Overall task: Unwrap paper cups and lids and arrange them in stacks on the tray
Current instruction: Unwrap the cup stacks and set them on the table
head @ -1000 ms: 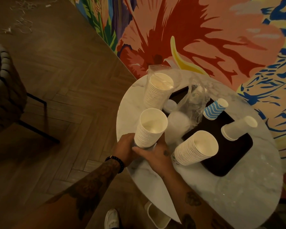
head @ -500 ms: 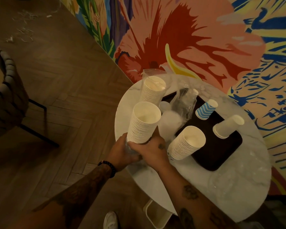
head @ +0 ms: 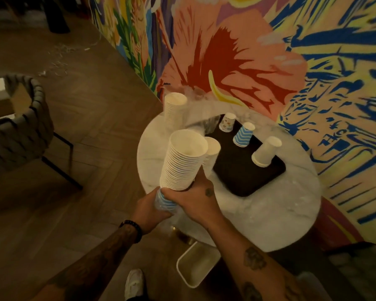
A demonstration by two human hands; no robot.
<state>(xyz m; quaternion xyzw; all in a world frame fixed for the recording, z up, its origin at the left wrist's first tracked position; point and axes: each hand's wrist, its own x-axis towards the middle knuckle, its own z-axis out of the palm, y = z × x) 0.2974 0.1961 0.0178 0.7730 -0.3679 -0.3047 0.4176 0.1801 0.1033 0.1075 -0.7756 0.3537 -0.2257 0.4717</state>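
Above the near-left edge of the round marble table [head: 280, 213], a tall stack of white paper cups [head: 182, 159] is held tilted, its open mouth toward the camera, by both hands. The left hand [head: 149, 211] curls its fingers round the base of the stack, where blue stripes show. The right hand [head: 195, 200] wraps the stack just above it, back of the hand uppermost, its fingertips hidden behind the cups. A dark tray [head: 248, 179] lies toward the table's far-right edge. On it stand three short upturned stacks in a row: a patterned stack [head: 227, 122] at the far corner, a blue-striped stack [head: 243, 134] beside it, and a plain white stack [head: 266, 151] near the right edge. A second white stack [head: 213, 149] stands mouth-up at the tray's left edge, partly behind the held one. A further white stack [head: 174, 107] stands at the table's far-left edge, beside blurred clear plastic. A pale bin [head: 197, 263] sits on the floor below the near edge.
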